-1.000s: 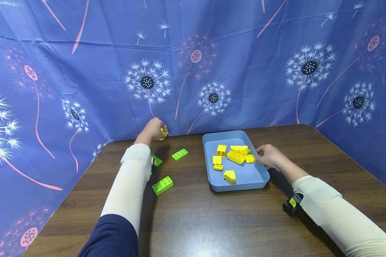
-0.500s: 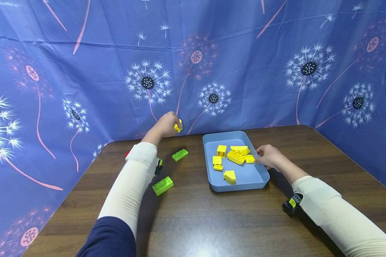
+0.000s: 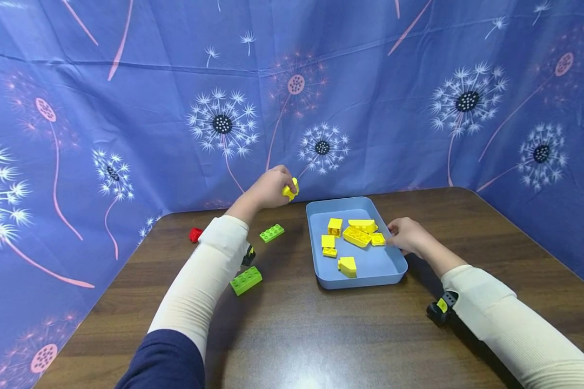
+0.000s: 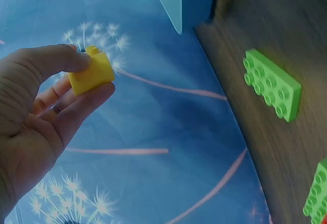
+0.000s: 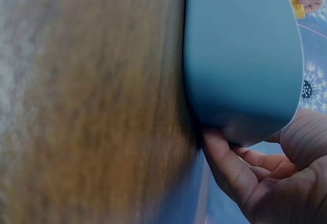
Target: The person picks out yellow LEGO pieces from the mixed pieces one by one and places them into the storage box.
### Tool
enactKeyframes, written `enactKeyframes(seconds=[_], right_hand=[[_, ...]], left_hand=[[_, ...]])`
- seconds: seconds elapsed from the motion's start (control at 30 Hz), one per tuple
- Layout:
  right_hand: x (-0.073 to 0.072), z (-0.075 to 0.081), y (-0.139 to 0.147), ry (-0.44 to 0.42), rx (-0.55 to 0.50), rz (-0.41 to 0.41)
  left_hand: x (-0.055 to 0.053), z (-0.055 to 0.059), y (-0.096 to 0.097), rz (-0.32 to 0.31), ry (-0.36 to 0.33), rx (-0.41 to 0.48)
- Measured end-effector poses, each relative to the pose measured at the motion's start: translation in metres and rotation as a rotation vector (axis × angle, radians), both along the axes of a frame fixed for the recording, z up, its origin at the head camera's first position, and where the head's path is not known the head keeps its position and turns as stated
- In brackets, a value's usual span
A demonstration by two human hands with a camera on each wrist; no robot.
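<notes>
Pinched between the thumb and fingers of my left hand (image 3: pixel 271 188) is a yellow toy building brick (image 4: pixel 93 75), raised above the back of the table, left of a blue tray (image 3: pixel 362 282). In the left wrist view the brick has a stud on top. My right hand (image 3: pixel 409 236) grips the tray's right side. The right wrist view shows its fingers against the outer wall (image 5: pixel 240 60) low down, the thumb partly hidden at the rim. Inside the tray lie several yellow bricks, including a studless-side-up long one (image 3: pixel 357 236) and a sloped one (image 3: pixel 347 267).
Left of the tray, a flat green brick (image 3: pixel 272 233) and a thicker green brick (image 3: pixel 247 280) lie on the brown wooden table (image 3: pixel 311 329). A red piece (image 3: pixel 195 234) sits farther left. A blue dandelion-print cloth (image 3: pixel 165 108) hangs behind the table.
My left hand has carried the yellow brick rightward and slightly up, toward the tray. The red piece has come into view from behind the left arm. My right hand stays at the tray.
</notes>
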State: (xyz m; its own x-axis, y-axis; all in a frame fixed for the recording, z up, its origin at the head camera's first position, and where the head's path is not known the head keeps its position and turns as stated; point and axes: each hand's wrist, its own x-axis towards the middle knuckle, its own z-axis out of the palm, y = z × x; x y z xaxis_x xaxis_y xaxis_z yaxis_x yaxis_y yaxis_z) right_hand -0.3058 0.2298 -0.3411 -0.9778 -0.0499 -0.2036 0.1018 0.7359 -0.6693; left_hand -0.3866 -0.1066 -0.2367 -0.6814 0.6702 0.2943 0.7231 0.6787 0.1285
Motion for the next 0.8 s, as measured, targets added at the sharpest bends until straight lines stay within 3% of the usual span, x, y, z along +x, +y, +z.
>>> enactKeyframes(seconds=[0.17,0.5,0.63,0.8], right_hand=[[0.002,0.0,0.0,0.003,-0.008,0.001],[0.004,0.0,0.001,0.018,-0.008,0.007],[0.003,0.0,0.001,0.021,-0.009,0.003],[0.003,-0.002,0.001,0.021,-0.004,-0.002]], left_hand=[[0.003,-0.003,0.014,-0.012,-0.031,-0.007],[0.008,-0.009,0.043,-0.063,-0.022,-0.043],[0.009,-0.016,0.056,-0.059,-0.031,-0.079],[0.007,-0.029,0.069,-0.042,-0.091,-0.104]])
